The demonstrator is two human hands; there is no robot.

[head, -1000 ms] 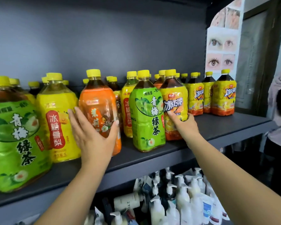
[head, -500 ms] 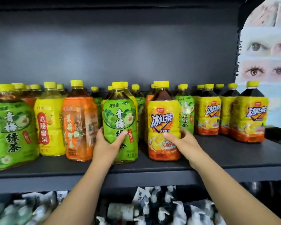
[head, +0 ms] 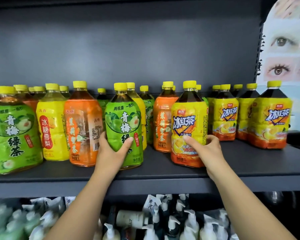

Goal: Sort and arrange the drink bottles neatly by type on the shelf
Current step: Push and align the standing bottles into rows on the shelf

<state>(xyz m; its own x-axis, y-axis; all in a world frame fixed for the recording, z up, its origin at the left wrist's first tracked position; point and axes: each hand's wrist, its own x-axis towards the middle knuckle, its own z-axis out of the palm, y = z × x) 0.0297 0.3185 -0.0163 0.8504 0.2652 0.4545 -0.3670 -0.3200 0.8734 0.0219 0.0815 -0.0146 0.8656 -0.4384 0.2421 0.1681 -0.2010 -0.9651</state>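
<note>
Yellow-capped drink bottles of mixed types stand in a row on the dark grey shelf [head: 163,175]. My left hand [head: 111,149] grips the lower part of a green-label tea bottle [head: 123,122] at the shelf's front middle. My right hand [head: 204,148] grips a yellow-and-orange iced tea bottle [head: 189,122] just to its right. Further left stand an orange-label bottle [head: 83,129], a yellow pear-drink bottle [head: 52,125] and another green tea bottle [head: 12,135]. Behind the gap between the held bottles is a second orange bottle [head: 163,122].
More iced tea bottles [head: 270,118] are grouped at the right end of the shelf. A poster of eyes [head: 287,49] hangs at the far right. Below the shelf lie several white pump bottles [head: 171,222]. Bare shelf shows at the front edge.
My left hand left the orange bottle and now grips the green tea bottle. The view swung right and closer; my right hand stays on the iced tea bottle, which stands further from the green one.
</note>
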